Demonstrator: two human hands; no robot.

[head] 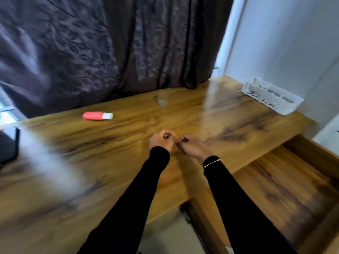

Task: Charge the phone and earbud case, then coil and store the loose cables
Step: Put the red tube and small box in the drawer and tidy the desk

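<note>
No phone, earbud case or cable is clear to see, so progress cannot be judged. Your left hand (pixel 162 139) and right hand (pixel 190 144) meet over the middle of the table (pixel 229 114), fingers curled, perhaps pinching something thin.

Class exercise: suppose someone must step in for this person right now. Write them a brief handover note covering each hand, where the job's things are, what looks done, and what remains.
Left hand: fingers curled, fingertips meeting the right hand's; it may pinch something thin, too blurred to tell.
Right hand: the same, curled over the wooden desk.
Things: no phone, earbud case or cable can be made out. A red and white tube lies far left; a white slotted basket sits far right by the wall; a dark object lies at the left edge.
Done: nothing shows charging.
Left: find the devices, charge them, coil and store the cables.
</note>
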